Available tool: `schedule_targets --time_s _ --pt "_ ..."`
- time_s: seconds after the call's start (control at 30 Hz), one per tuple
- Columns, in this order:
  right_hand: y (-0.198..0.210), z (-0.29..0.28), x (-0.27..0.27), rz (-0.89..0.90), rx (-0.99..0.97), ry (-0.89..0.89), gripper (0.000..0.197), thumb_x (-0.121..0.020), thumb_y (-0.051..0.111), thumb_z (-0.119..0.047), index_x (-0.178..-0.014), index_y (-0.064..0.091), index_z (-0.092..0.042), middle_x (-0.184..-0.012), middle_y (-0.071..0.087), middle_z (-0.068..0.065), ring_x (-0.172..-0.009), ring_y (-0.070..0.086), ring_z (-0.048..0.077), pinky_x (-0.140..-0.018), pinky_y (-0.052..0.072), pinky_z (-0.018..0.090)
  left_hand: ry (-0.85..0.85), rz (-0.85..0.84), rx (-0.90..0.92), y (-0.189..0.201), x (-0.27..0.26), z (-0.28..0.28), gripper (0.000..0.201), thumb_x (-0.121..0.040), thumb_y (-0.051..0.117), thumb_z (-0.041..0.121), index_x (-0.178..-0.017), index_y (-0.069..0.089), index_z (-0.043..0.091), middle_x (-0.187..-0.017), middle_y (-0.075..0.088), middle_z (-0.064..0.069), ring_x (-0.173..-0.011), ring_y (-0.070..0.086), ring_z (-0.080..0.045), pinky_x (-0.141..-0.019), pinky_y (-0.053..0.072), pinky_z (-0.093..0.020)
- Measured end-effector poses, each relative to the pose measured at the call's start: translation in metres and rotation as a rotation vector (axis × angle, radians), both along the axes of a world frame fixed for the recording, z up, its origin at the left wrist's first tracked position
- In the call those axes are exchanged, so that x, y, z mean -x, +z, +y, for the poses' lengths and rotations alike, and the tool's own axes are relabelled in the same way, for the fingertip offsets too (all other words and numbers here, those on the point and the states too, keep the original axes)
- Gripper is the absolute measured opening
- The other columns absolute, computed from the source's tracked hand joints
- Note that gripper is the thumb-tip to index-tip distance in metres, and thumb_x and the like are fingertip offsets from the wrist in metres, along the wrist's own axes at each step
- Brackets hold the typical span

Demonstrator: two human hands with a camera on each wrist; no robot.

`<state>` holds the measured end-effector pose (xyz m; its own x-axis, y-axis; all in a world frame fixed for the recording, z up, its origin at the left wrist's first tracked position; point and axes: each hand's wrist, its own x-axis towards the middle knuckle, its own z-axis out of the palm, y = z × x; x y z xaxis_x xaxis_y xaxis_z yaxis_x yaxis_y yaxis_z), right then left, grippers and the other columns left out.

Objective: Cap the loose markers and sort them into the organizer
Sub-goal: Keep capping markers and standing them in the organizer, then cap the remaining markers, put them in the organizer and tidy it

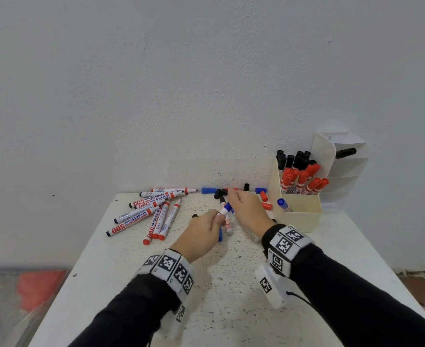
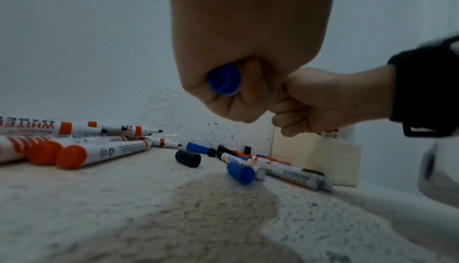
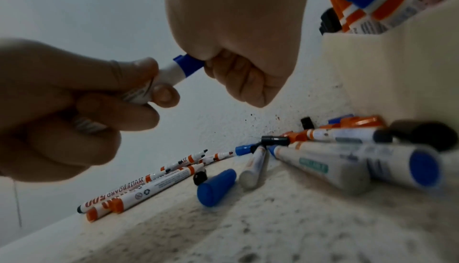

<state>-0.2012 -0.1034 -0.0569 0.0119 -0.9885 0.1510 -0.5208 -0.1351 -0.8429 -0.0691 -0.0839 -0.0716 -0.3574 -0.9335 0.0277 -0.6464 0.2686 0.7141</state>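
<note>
A blue whiteboard marker (image 1: 224,210) is held above the table between both hands. My left hand (image 1: 219,219) grips its white barrel (image 3: 171,72), and the blue rear end (image 2: 223,79) shows out of the fist. My right hand (image 1: 234,204) pinches the blue cap (image 3: 188,66) sitting on the marker's tip; how far it is pushed on cannot be told. The cream organizer (image 1: 299,216) stands at the right with black-capped and red-capped markers and one blue marker (image 1: 283,204). Several uncapped markers (image 1: 153,211) lie in a pile at the left.
Loose caps lie along the wall: a blue cap (image 1: 209,190), a black cap (image 1: 217,194), a red cap (image 1: 263,195). More markers and a blue cap (image 3: 216,187) lie under my hands. A white tiered shelf (image 1: 341,166) stands behind the organizer. The white table (image 1: 231,284) ends left and right.
</note>
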Motion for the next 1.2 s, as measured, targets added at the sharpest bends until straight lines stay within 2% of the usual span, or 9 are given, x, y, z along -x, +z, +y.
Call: schedule_targets --time_s 0.2,0.3,0.37,0.47,0.57,0.73,0.87,1.03,1.2 --pt "0.026 0.004 0.002 -0.023 0.208 -0.053 0.029 -0.094 0.051 -0.028 -0.069 0.046 -0.014 -0.058 0.042 -0.004 -0.052 0.038 0.006 -0.050 0.036 0.009 0.050 0.341 0.026 0.004 0.026 0.007 0.024 -0.100 0.028 0.034 -0.085 0.045 0.024 -0.072 0.052 0.006 -0.060 0.048 -0.007 -0.062 0.042 -0.024" --pt "0.048 0.009 0.015 0.075 0.340 -0.077 0.018 -0.093 0.053 -0.027 -0.088 0.055 -0.009 -0.071 0.052 -0.001 -0.064 0.049 0.008 -0.059 0.038 0.012 0.010 0.393 0.067 0.005 0.039 0.008 0.020 -0.100 0.028 0.033 -0.090 0.045 0.032 -0.080 0.052 0.016 -0.075 0.051 0.002 -0.067 0.040 -0.012" --pt "0.063 0.014 0.031 0.110 0.499 -0.141 0.016 -0.094 0.051 -0.022 -0.092 0.058 -0.008 -0.078 0.055 0.000 -0.071 0.052 0.012 -0.063 0.039 0.015 0.003 0.230 0.059 -0.004 0.044 0.002 0.021 -0.100 0.031 0.031 -0.097 0.052 0.028 -0.095 0.053 0.008 -0.092 0.049 -0.008 -0.078 0.038 -0.016" --pt "0.078 0.024 0.060 0.131 0.718 -0.249 0.014 -0.094 0.050 -0.015 -0.093 0.060 -0.006 -0.078 0.054 -0.001 -0.070 0.049 0.011 -0.066 0.038 0.012 -0.026 -0.168 -0.042 -0.021 0.049 -0.005 0.035 -0.098 0.036 0.024 -0.130 0.048 0.016 -0.138 0.041 -0.005 -0.128 0.036 -0.021 -0.107 0.030 -0.033" --pt "0.072 0.027 0.084 0.208 0.812 -0.332 0.015 -0.094 0.049 -0.013 -0.094 0.060 -0.003 -0.082 0.052 -0.003 -0.074 0.046 0.008 -0.067 0.035 0.011 -0.112 -0.359 -0.041 -0.028 0.055 -0.003 0.039 -0.096 0.035 0.021 -0.134 0.044 0.020 -0.142 0.036 -0.004 -0.130 0.031 -0.024 -0.108 0.026 -0.037" --pt "0.031 0.024 0.106 0.343 0.733 -0.343 0.032 -0.094 0.037 -0.023 -0.097 0.061 -0.003 -0.085 0.058 0.004 -0.078 0.051 0.013 -0.073 0.041 0.021 -0.108 -0.543 0.042 -0.029 0.065 0.004 0.042 -0.097 0.034 0.027 -0.139 0.035 0.027 -0.145 0.033 0.000 -0.132 0.028 -0.027 -0.109 0.027 -0.044" --pt "-0.001 0.026 0.110 0.375 0.588 -0.311 0.019 -0.094 0.045 -0.007 -0.101 0.062 -0.003 -0.095 0.059 0.007 -0.086 0.050 0.009 -0.079 0.045 0.023 -0.035 -0.646 0.124 -0.029 0.070 0.000 0.040 -0.097 0.030 0.036 -0.134 0.038 0.022 -0.140 0.039 -0.006 -0.129 0.035 -0.027 -0.107 0.030 -0.042" --pt "-0.015 0.025 0.108 0.457 0.375 -0.229 0.026 -0.084 0.050 -0.001 -0.105 0.062 -0.011 -0.103 0.059 0.004 -0.095 0.053 0.019 -0.086 0.044 0.029 -0.042 -0.665 0.114 -0.030 0.074 -0.002 0.038 -0.097 0.029 0.037 -0.132 0.040 0.027 -0.135 0.046 -0.005 -0.126 0.038 -0.026 -0.105 0.031 -0.043" --pt "-0.021 0.022 0.103 0.685 0.251 -0.273 0.042 -0.081 0.056 -0.020 -0.122 0.050 -0.023 -0.107 0.059 0.000 -0.099 0.052 0.020 -0.085 0.039 0.030 -0.051 -0.647 0.126 -0.030 0.075 -0.003 0.036 -0.097 0.027 0.038 -0.131 0.039 0.035 -0.137 0.046 -0.005 -0.129 0.038 -0.026 -0.106 0.031 -0.045"
